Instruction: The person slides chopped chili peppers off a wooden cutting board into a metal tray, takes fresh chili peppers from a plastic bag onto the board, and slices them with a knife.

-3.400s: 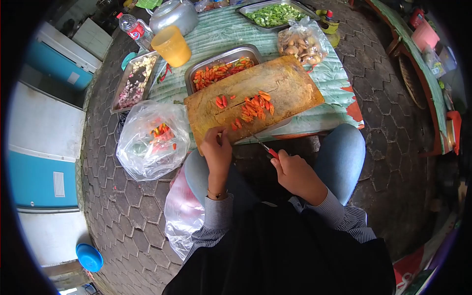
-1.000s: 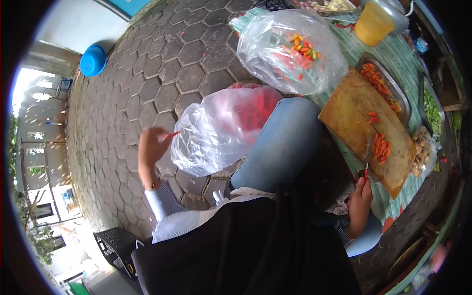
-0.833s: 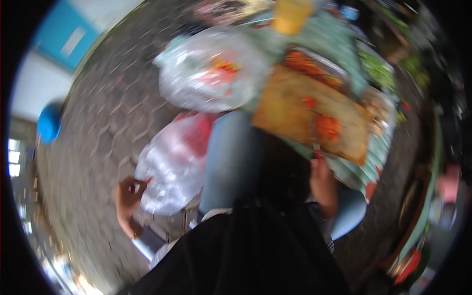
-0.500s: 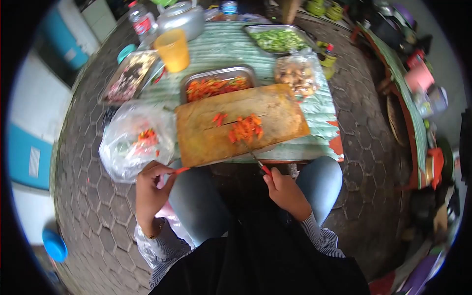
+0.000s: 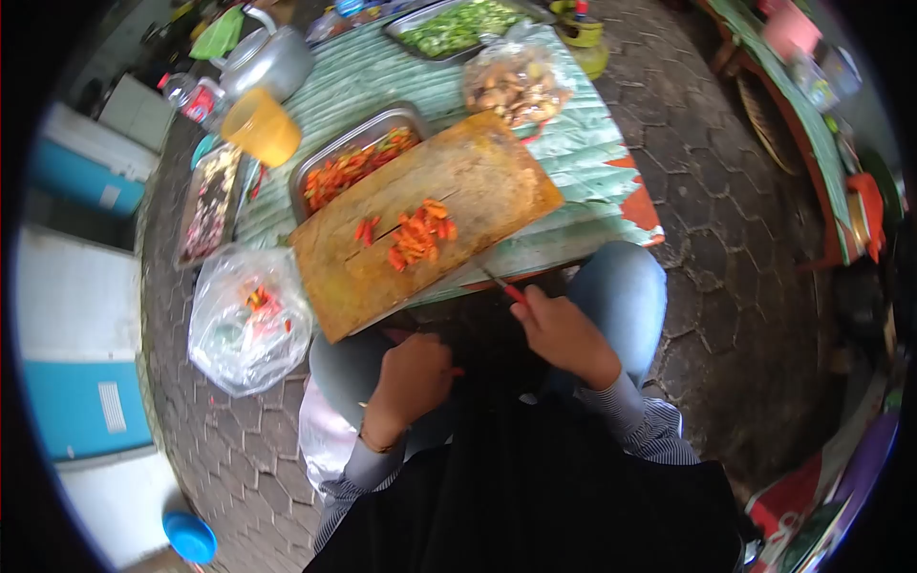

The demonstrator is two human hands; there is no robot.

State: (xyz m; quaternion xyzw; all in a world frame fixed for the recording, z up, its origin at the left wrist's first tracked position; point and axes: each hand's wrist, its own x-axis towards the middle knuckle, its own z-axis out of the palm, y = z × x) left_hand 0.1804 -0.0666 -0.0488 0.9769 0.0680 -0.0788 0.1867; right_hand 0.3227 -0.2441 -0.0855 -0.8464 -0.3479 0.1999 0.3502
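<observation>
A wooden cutting board [image 5: 425, 224] lies tilted at the table's near edge, with cut red-orange chillies [image 5: 418, 234] in a pile and a few beside it. My right hand [image 5: 564, 336] is closed round the red handle of a small knife [image 5: 508, 287], just off the board's near edge. Below the board, over my lap, my left hand [image 5: 413, 382] is closed on a red chilli [image 5: 458, 371] whose tip shows at its fingers. A metal tray of chillies [image 5: 355, 172] stands behind the board. At the left, a clear plastic bag [image 5: 250, 320] holds more chillies.
On the table [image 5: 611, 115] stand a yellow cup [image 5: 261, 127], a kettle [image 5: 265, 65], a tray of green slices [image 5: 458, 27] and a bag of brown pieces [image 5: 517, 88]. A tray of chopped pieces [image 5: 208, 202] lies left. A blue basin [image 5: 189, 537] is on the floor.
The view has swung back from the floor at the left to the table. My left hand, with the chilli, has come in over my lap. The knife has moved off the chilli pile.
</observation>
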